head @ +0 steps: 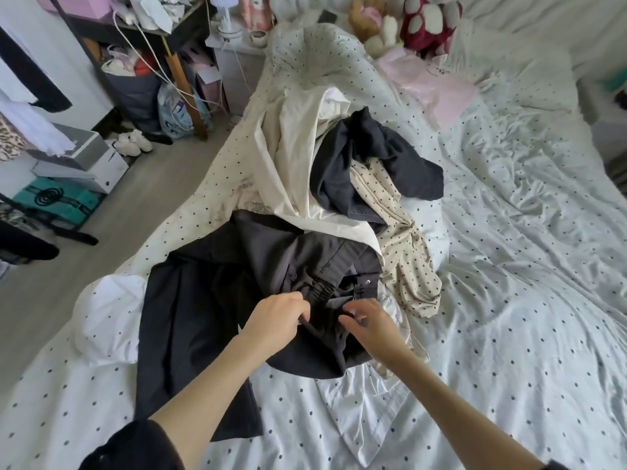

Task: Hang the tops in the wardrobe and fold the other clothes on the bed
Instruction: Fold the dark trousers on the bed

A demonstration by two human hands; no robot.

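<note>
Head view: nearest, the left hand has its fingers curled on the black garment, while the right hand hovers with fingers apart. I would pull the waistband flat before folding. Farther on the bed lies the unsorted clothes pile.

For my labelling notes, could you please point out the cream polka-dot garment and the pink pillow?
Cream polka-dot garment (403, 252): head view, middle of its crumpled fabric.
Pink pillow (431, 84): head view, its centre.
</note>
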